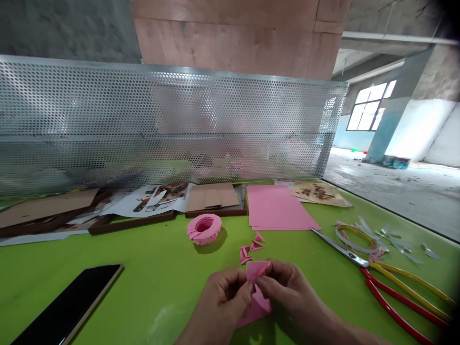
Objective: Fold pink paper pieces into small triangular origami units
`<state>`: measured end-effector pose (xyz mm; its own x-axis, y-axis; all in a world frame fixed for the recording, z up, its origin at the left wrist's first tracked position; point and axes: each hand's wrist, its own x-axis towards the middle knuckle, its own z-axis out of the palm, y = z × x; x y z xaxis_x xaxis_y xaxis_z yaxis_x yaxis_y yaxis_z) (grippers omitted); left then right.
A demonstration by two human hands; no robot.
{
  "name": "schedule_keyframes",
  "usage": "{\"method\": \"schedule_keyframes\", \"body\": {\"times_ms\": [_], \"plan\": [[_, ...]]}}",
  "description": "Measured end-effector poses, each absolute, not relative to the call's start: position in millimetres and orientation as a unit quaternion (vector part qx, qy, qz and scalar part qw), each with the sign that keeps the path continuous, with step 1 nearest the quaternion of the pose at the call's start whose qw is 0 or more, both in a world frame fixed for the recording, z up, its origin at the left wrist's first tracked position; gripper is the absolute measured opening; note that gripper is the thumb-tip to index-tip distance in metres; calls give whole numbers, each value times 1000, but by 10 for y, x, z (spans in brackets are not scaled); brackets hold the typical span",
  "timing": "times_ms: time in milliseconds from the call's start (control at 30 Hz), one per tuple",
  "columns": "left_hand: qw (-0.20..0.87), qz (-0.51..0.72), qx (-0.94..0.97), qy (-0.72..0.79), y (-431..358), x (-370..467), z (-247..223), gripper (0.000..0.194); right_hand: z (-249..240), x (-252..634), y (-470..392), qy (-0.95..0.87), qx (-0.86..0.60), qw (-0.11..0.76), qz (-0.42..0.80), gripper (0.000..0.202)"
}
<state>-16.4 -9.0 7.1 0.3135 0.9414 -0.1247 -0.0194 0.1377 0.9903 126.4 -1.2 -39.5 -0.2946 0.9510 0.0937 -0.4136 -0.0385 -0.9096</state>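
A small folded piece of pink paper (256, 269) is pinched between my two hands, just above the green tabletop. My left hand (227, 293) grips its left side between thumb and fingers. On its right side the thumb and fingers of my right hand (287, 287) are closed. Below them, partly hidden by my hands, lies more pink paper (258, 306). Just beyond my fingertips sit several small folded pink triangles (245, 254). Farther back stands a ring-shaped pink paper piece (204, 229) with a hollow centre.
Pink sheets (278, 208) lie at the back beside a frame with brown board (212, 197). Scissors (354, 258) with red and yellow handles lie right, near a tape roll (341, 239) and scraps. A phone (72, 302) lies left. A perforated metal screen (172, 124) stands behind.
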Motion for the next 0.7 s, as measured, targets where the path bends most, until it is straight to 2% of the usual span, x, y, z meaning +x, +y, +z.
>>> {"method": "schedule_keyframes", "body": {"times_ms": [200, 433, 700], "plan": [[620, 385, 548, 409, -86, -143, 86, 20, -312, 1257, -26, -476, -270, 495, 675, 29], [568, 379, 545, 487, -50, -165, -9, 27, -387, 1222, -22, -445, -271, 529, 670, 23], [551, 387, 561, 482, -82, -155, 53, 28, -398, 1203, -47, -457, -281, 537, 651, 22]]}}
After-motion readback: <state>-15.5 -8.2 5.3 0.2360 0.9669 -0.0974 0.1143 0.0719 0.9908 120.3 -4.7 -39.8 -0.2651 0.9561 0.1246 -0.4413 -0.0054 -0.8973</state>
